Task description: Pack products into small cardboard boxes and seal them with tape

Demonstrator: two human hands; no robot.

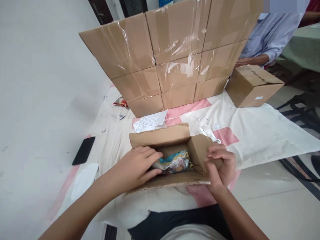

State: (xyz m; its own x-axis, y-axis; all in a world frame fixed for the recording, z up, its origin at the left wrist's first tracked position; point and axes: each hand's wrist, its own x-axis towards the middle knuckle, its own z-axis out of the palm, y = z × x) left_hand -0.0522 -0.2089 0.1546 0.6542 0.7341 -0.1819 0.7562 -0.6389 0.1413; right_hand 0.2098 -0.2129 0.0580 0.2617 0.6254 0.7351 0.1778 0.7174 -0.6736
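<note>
Stacked cartons, plain brown, three across and three high, faces glossy with clear tape, standing at the far side of a white cloth with pink patches, creased and rumpled. Closed carton, brown, a small white label on one face, set to the right of the stack; behind it, a person in a pale long-sleeved garment. Open box, corrugated cardboard, oblong, its rear flap raised and rough at the edge, placed on the cloth before the stack, close to the wearer. Left hand, laid over the box's left end, thumb apart from the loosely bent fingers, tips at the near end of the contents — whether they grip, I cannot tell from here. Right hand, fingers curled, thumb against them, pinching the right flap of the box. Packet, lying inside on the box floor, soft and crinkled, turquoise along the top with multicoloured print below — its left end partly hidden by the left hand. Printed papers, white, overlapping, just behind the box. Red packet, small and shiny, by the stack's lower left corner.
</note>
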